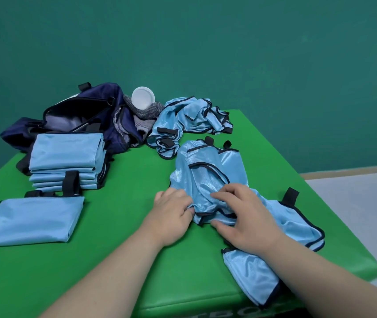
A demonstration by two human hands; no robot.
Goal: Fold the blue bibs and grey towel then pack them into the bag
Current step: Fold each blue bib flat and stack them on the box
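Light-blue shiny bib with dark trim [208, 177] lies crumpled on the green padded table [125, 226], its near hem pinched by the left hand [173, 213] and the right hand [243, 214], which I think should pull it flat before making any fold.

There is one dark blue bag [114, 125] at ten o'clock, with one grey towel [144, 115] and one round white lid [142, 97] at eleven. One folded bib [33, 219] lies at eight, one stack [68, 157] of at least four folded bibs at nine, and one open bib [206, 175] at five. The crumpled bibs [189, 120] at twelve are too tangled to count.
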